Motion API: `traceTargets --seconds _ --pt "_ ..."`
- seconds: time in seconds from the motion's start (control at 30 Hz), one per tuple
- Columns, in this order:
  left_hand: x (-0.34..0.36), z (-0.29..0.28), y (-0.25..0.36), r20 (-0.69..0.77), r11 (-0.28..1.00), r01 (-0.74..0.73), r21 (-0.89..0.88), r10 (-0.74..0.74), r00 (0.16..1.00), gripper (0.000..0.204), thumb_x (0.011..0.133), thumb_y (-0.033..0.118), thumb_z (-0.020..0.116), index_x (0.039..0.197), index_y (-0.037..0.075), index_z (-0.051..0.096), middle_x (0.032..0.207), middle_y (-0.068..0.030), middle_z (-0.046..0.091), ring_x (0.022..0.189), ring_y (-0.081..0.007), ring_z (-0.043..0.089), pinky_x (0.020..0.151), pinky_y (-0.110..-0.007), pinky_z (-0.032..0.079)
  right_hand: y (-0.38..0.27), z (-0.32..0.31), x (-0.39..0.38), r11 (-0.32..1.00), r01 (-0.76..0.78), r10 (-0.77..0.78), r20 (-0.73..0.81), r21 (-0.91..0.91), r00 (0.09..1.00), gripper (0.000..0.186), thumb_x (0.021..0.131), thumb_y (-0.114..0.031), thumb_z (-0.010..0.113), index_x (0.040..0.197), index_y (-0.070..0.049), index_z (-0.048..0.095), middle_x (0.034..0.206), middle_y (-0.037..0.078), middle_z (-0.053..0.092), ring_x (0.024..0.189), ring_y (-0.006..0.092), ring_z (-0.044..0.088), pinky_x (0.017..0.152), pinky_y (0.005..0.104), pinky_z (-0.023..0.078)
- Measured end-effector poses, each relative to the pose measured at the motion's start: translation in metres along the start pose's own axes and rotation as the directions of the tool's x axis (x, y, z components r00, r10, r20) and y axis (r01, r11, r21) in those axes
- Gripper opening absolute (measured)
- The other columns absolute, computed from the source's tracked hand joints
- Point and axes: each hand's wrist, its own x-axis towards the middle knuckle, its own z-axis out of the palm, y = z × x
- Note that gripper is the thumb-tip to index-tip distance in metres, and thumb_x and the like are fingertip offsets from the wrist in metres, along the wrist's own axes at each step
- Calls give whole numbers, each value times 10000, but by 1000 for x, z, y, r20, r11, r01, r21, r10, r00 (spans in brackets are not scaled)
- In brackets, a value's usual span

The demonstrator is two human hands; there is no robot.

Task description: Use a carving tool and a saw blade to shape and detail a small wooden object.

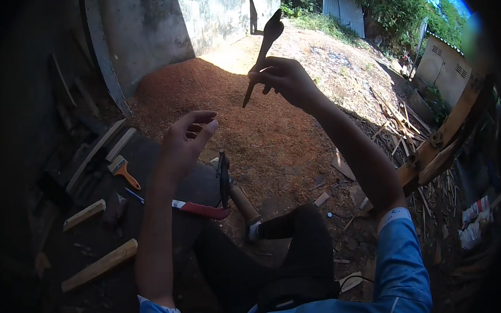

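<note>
In my raised right hand (283,81) is a dark, slender spoon-shaped piece (268,35), pinched by its shaft. Its wide end tapers to a tip at the top, and the thin end points down. The piece is in silhouette, so its material is hard to tell. My left hand (190,140) is held up, lower and to the left, with bent fingers and a gap between thumb and forefinger; nothing shows in it. Below it a red-handled saw (205,210) lies on the dark work surface (192,179), beside a dark metal tool (224,178).
A paintbrush (124,171) and several wood strips (100,265) lie at left. Ahead, a reddish sawdust heap (184,86) rests against a pale wall (147,26). A wooden beam (442,141) slants at right, near scattered sticks (399,120). My legs (300,239) are below.
</note>
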Motion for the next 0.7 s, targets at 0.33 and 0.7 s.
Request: traceTargets --seconds 0.33,0.7 --pt "12 5 -23 -41 988 108 -108 -113 993 428 968 290 747 1309 47 658 1219 -110 715 1110 -185 693 990 -342 544 -12 80 27 987 156 -163 196 48 967 376 980 -323 693 1222 -37 725 1051 176 772 970 247 762 822 350 599" --pt "16 -26 -44 -118 996 88 33 -84 989 403 955 185 758 1324 72 640 1046 -86 761 928 -143 741 824 -299 580 -16 128 31 989 92 -121 285 112 951 402 1017 -233 654 1356 -16 651 1105 121 765 926 164 723 794 320 579"
